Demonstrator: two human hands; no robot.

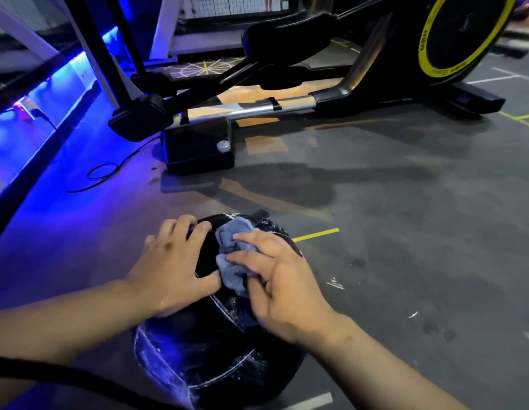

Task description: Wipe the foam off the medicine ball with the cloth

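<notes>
A black medicine ball (218,359) sits on the grey floor in front of me, with thin white foam streaks along its seams and lower side. My left hand (174,261) rests flat on the ball's upper left side, fingers spread over the top. My right hand (275,279) presses a crumpled blue-grey cloth (232,255) against the top of the ball, fingers and thumb pinching the cloth. A short black strap (258,216) sticks up at the ball's far edge.
An elliptical trainer (316,93) with a yellow-ringed flywheel (461,34) stands beyond the ball, its black base block (199,149) close by. A black cable (103,173) loops on the floor at left beside a blue-lit wall. Foam flecks (335,284) lie on the floor to the right.
</notes>
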